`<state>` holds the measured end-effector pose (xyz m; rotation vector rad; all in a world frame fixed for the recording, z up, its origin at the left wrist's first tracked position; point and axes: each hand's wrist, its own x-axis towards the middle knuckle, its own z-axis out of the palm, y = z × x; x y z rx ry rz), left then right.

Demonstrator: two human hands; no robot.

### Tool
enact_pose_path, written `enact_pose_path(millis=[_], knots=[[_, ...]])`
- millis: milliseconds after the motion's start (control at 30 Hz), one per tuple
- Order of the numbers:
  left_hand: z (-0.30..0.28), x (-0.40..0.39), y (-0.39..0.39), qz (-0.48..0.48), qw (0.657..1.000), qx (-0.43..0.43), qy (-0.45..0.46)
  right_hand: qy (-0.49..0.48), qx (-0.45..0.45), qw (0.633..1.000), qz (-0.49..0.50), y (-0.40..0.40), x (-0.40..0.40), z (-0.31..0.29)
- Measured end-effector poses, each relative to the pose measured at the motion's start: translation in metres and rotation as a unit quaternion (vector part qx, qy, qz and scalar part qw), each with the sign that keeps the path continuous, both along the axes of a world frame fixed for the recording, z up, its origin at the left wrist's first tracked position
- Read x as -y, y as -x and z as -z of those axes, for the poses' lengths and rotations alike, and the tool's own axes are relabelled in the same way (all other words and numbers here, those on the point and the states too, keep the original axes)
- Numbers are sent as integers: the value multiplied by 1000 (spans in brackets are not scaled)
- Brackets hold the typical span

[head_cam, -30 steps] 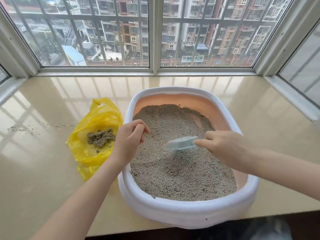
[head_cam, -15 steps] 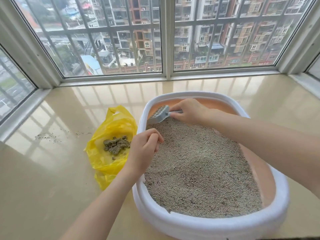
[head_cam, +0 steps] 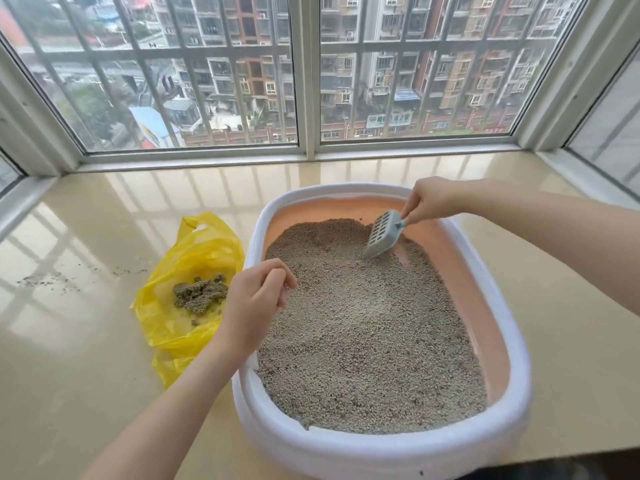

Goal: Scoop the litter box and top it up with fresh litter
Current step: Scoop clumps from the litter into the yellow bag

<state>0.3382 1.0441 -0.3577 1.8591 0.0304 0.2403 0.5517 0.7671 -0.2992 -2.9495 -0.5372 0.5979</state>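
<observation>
A white-rimmed litter box [head_cam: 521, 358] with a peach inner wall sits on a beige sill and holds grey litter [head_cam: 363, 327]. My right hand [head_cam: 433, 199] grips the handle of a pale blue slotted scoop [head_cam: 382, 233] at the box's far right corner. The scoop points down, with its tip in the litter. My left hand [head_cam: 256, 303] lies in a loose fist on the box's left rim and holds nothing I can see. Left of the box, an open yellow plastic bag [head_cam: 194, 254] holds dark clumps of litter [head_cam: 201, 294].
Scattered litter grains [head_cam: 38, 280] lie on the sill at the far left. Barred windows [head_cam: 308, 81] close off the back and both sides of the sill. The sill's front edge [head_cam: 588, 455] runs just below the box.
My right hand has carried the scoop from the box's far left corner to its far right corner and tipped it down into the litter. My left hand has stayed on the rim.
</observation>
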Motion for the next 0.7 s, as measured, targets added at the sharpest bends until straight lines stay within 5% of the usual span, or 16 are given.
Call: enact_pose_path(millis=[133,433,700], knots=[[-1,0,0,-4,1000,-1,-5,24,23,999,22,2,16,-26],[-1,-1,0,-10,1000,0,-19,-236,-61,970,-16,54,-93,15],[-2,-1,-1,-9,1000,-6,-20,-337,7,930,146,52,-86,34]])
